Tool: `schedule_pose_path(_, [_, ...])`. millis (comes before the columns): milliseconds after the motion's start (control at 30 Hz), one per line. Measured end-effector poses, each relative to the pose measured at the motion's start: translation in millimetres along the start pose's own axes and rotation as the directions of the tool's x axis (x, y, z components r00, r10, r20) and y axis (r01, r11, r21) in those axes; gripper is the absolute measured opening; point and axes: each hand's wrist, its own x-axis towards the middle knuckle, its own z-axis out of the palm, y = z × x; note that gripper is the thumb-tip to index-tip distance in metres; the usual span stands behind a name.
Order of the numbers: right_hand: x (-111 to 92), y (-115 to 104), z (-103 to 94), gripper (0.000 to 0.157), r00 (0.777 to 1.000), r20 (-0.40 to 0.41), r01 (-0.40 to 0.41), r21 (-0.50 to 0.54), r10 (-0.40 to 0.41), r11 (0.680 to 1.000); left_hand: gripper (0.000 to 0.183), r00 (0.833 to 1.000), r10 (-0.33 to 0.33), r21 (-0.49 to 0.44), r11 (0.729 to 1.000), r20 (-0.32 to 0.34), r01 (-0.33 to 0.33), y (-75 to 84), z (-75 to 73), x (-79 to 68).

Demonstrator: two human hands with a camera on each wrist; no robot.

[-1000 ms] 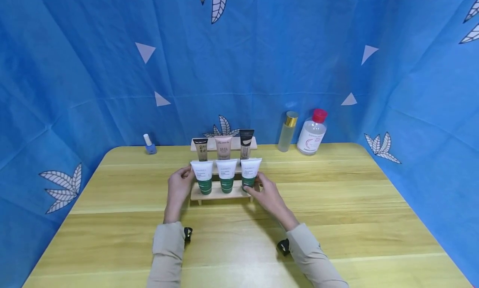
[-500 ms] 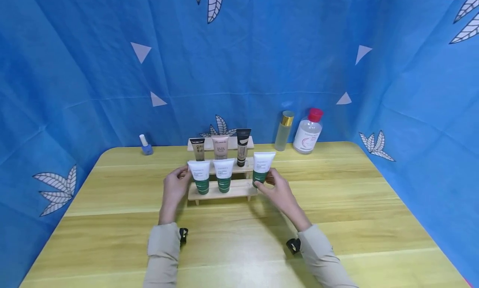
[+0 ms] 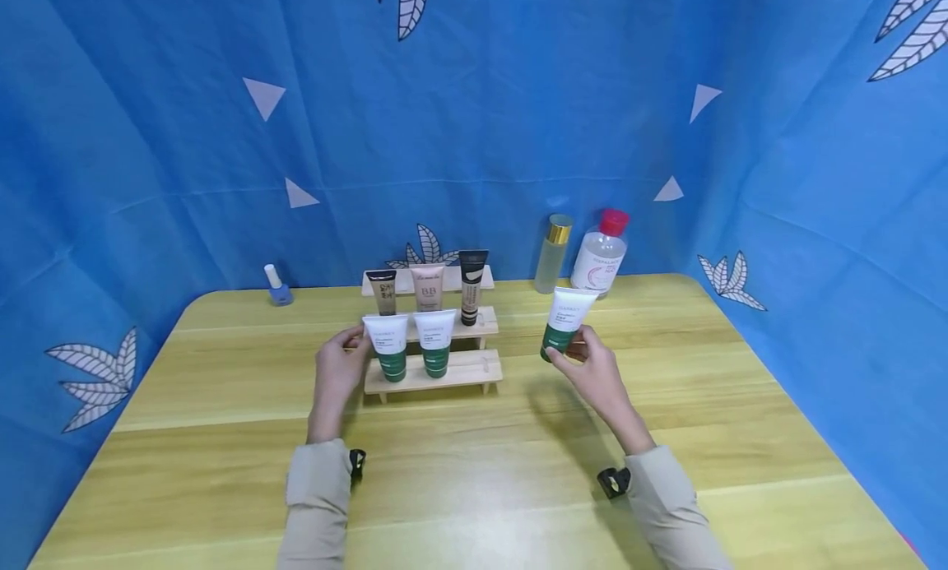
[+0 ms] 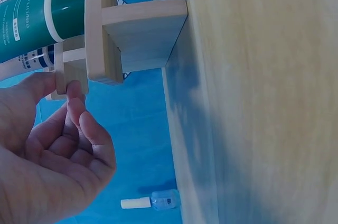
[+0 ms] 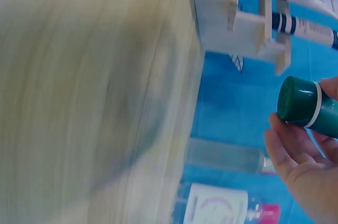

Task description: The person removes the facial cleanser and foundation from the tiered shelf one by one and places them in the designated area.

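My right hand (image 3: pixel 592 373) holds a white and green cosmetic tube (image 3: pixel 567 319) above the table, right of a tiered wooden display rack (image 3: pixel 467 368). The right wrist view shows its green cap (image 5: pixel 298 100) between thumb and fingers. At the rack's left side, my left hand (image 3: pixel 341 377) pinches the end of a wooden tier (image 4: pixel 60 73) between thumb and fingertip. Two matching tubes, the left one (image 3: pixel 388 344) and the middle one (image 3: pixel 435 340), stand on the front tier. Behind them stand a small black-capped tube (image 3: pixel 383 290), a pink BB tube (image 3: pixel 428 289) and a black tube (image 3: pixel 471 286).
A gold-capped bottle (image 3: pixel 551 257) and a clear bottle with a red cap (image 3: pixel 598 261) stand at the table's back, beyond my right hand. A blue nail polish bottle (image 3: pixel 279 290) is at the back left. Blue cloth (image 3: pixel 459 126) hangs behind the wooden table (image 3: pixel 444 488).
My right hand has lifted the tube off the right end of the front tier and carried it rightward. My left hand keeps its place at the rack, and the view has shifted slightly.
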Motion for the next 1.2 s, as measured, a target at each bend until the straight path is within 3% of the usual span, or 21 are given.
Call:
schedule_pose_path(367, [-3,18,-31.3,0.042,0.994,-0.072,-0.088,-0.087,0.082,0.992,0.037,1.000,0.006,0.010,1.000,-0.008,-0.006,2.5,-3.6,-2.5])
schedule_pose_path(767, [-10,40,-63.8,0.055,0.977,-0.120,-0.195,-0.136,0.179,0.971,0.037,1.000,0.007,0.018,1.000,-0.013,-0.007,2.4,-1.3,-1.2])
schedule_pose_path(1200, [-10,58,-100.6,0.066,0.940,-0.170,-0.326,-0.186,0.297,0.927,0.039,1.000,-0.015,0.010,1.000,0.007,0.015,2.5,-0.8,-1.9])
